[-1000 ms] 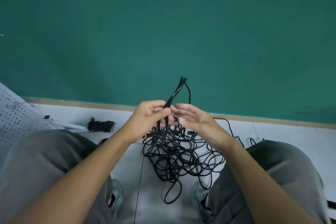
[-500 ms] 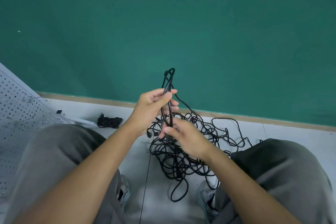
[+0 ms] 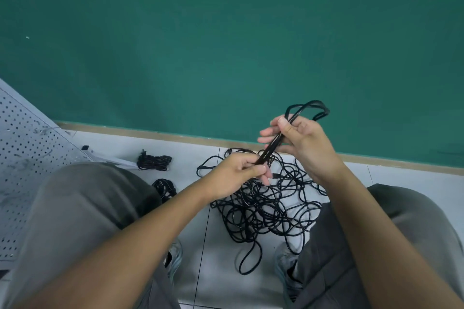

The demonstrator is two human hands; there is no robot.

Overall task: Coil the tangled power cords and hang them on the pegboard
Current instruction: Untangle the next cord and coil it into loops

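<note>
The folded cord bundle [image 3: 273, 144] runs as one taut diagonal between both hands, above the tangled pile [image 3: 263, 208] on the floor. The right hand [image 3: 298, 140] grips its upper looped end; the left hand [image 3: 238, 173] pinches the lower end, nearer the pile.

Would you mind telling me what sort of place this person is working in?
Probably a workshop or storage corner, though that is a guess: a bare white tiled floor meets a plain green wall, a white pegboard leans at the left, and tangled black power cords lie on the tiles.
</note>
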